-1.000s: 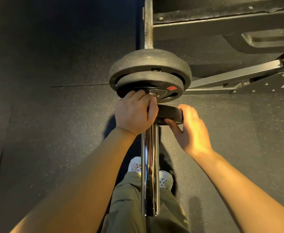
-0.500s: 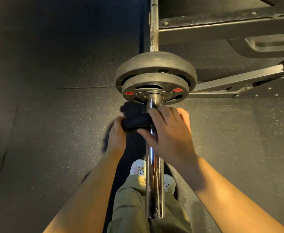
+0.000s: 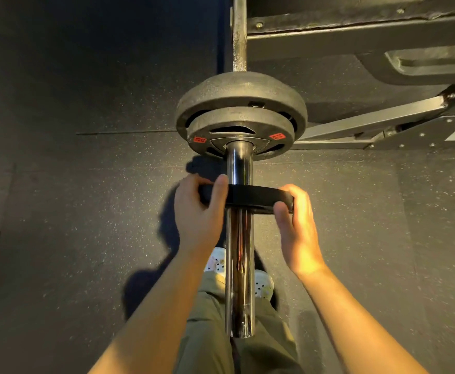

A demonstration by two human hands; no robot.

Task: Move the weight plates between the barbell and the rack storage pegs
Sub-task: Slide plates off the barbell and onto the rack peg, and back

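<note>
Two hands are seen clamped on a small plate (image 3: 250,197) threaded on the chrome sleeve (image 3: 239,265) of a barbell. The left hand (image 3: 198,211) is curled round the plate's left edge, thumb across its near face; the right hand (image 3: 297,225) is wrapped round the right edge, thumb underneath. The plate is held square to the sleeve, roughly midway along it, well apart from the two larger plates (image 3: 241,114) stacked against the collar.

Half a second earlier the plate was held closer to that stack, with the right hand crossed over the sleeve; a second ago it was pressed almost against the outer large plate. Both hands have since been reset to opposite edges and the plate has been drawn toward the sleeve's open end. An unloading step is judged to be under way, with the plate likely bound for a storage peg. The two large plates are left on the bar. Rack framing (image 3: 355,125) is seen at upper right; no peg is visible.
</note>
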